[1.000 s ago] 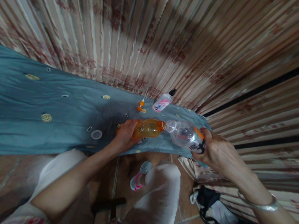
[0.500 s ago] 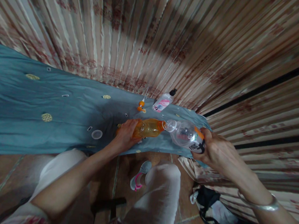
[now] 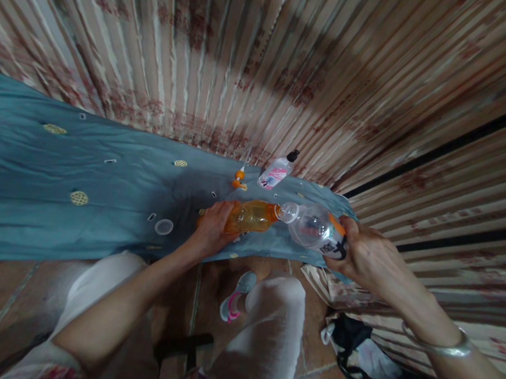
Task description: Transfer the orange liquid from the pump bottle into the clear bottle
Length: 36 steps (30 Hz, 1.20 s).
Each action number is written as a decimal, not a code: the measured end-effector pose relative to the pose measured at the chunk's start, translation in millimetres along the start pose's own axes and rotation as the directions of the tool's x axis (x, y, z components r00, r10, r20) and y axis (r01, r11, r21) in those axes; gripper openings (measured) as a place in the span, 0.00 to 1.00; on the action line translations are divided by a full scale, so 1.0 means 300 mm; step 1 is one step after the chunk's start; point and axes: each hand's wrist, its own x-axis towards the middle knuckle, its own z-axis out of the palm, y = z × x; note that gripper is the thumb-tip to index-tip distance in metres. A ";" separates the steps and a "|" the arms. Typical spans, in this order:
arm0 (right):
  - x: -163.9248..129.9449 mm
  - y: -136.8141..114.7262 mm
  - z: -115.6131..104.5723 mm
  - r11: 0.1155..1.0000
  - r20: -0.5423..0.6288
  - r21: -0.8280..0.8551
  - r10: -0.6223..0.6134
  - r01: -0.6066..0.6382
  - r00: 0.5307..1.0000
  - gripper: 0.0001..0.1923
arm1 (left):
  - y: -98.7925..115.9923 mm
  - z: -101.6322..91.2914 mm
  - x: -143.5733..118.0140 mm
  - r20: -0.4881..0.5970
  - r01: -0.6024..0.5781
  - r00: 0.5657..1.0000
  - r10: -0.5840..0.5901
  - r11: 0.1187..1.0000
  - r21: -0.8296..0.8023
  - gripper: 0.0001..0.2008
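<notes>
My left hand [image 3: 212, 227] grips an orange bottle [image 3: 253, 216] resting on the blue cloth [image 3: 60, 186], its open neck pointing right. My right hand [image 3: 362, 253] holds a clear plastic bottle [image 3: 314, 226] with an orange and black label, tipped over so that its mouth meets the neck of the orange bottle. The clear bottle looks almost empty. A silver bangle [image 3: 440, 347] sits on my right wrist.
On the cloth lie a clear round lid [image 3: 163, 227], a small orange nozzle cap [image 3: 238, 179] and a small white bottle with a black top [image 3: 276, 172]. A striped curtain [image 3: 262, 67] hangs behind. Below are my knees, a tiled floor and a dark bag [image 3: 366, 362].
</notes>
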 end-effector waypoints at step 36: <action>0.001 -0.002 0.000 0.999 -0.042 -0.036 -0.022 0.020 0.999 0.20 | 0.007 -0.002 0.004 -0.007 0.013 1.000 -0.013 1.000 -0.002 0.33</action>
